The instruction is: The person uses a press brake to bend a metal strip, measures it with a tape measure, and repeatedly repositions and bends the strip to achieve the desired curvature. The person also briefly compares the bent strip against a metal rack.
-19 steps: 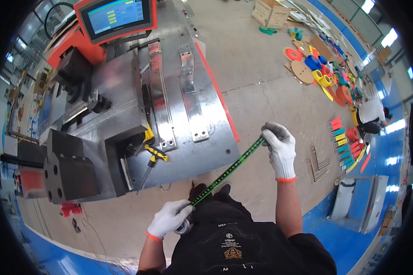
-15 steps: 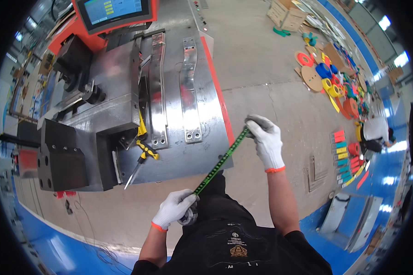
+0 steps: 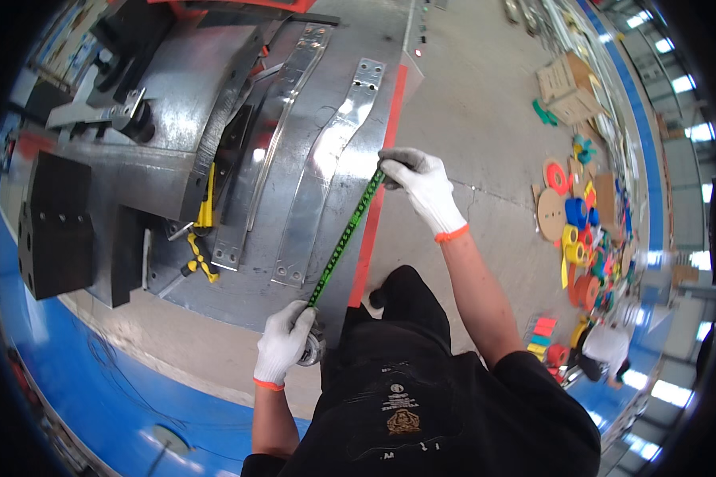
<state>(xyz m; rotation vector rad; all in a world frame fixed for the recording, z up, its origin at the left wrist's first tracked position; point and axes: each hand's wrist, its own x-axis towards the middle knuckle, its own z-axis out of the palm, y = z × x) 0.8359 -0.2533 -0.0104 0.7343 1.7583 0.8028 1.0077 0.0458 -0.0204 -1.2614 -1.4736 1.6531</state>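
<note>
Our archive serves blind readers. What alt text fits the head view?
Two white-gloved hands stretch a green tape measure over a grey metal machine table: left hand holds the case, right hand the tape's end. Flat metal strips and yellow-handled pliers lie nearby.

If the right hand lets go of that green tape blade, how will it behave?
The tape blade looks thin and is stretched taut between the right hand and the case in the left hand, so it would probably snap back or sag. Being narrow, it would likely buckle if pushed endwise.

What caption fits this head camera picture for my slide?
Two white-gloved hands, left hand and right hand, stretch a green tape measure over a grey metal machine table.
</note>
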